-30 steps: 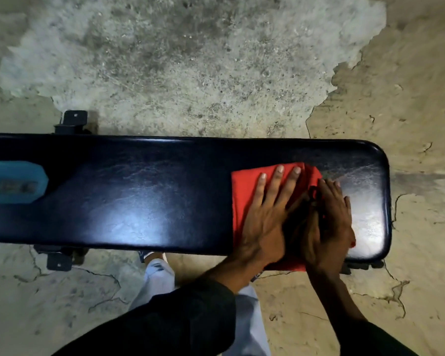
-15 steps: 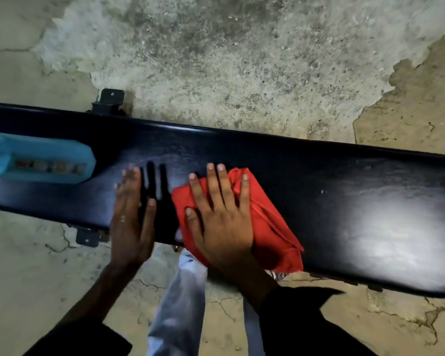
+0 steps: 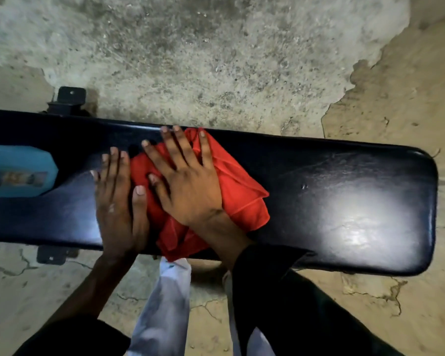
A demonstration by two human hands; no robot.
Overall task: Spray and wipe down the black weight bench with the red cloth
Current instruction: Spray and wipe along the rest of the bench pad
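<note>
The black weight bench runs left to right across the view, its padded top shiny under the light. A crumpled red cloth lies on the top, left of the middle, and hangs a little over the near edge. My right hand presses flat on the cloth with fingers spread, the fingertips reaching the far edge. My left hand lies flat on the bench just left of the cloth, its thumb against the cloth's edge. A blue spray bottle lies on its side on the bench at the far left.
Black metal bench feet show at the far side and the near side on the left. The floor is rough, cracked concrete. My legs in light trousers stand against the near edge.
Both hands and the cloth have gone from the bench's right end to left of the middle. Since half a second ago the left hand has closed against the cloth, and the right hand has pushed it toward the far edge.
</note>
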